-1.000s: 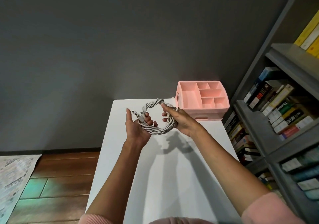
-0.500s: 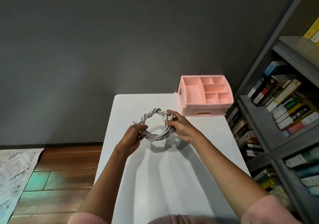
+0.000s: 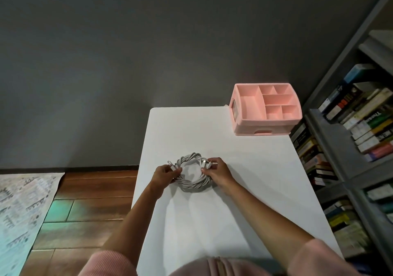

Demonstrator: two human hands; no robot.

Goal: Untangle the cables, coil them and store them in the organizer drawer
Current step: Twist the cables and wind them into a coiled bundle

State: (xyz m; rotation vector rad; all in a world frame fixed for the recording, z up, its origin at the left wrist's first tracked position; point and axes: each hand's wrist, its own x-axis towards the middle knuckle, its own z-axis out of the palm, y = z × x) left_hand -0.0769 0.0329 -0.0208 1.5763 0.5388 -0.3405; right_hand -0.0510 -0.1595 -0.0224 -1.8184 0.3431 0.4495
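A grey-white cable coil [image 3: 192, 185], twisted into a ring, rests low over the white table [image 3: 255, 180] near its middle. My left hand [image 3: 163, 173] grips the ring's left side, where plug ends stick out. My right hand [image 3: 219, 172] pinches the ring's right side at another pair of plugs. The pink organizer [image 3: 265, 109] stands at the table's far right corner, with several open compartments on top and a shut drawer in its front.
A grey bookshelf [image 3: 350, 148] full of books runs along the table's right edge. A dark wall stands behind the table. Wooden floor and a patterned rug [image 3: 21, 212] lie to the left.
Both hands have lowered the coil from mid-air down to the table surface, and my left hand has turned palm-down. The view has tilted downward.
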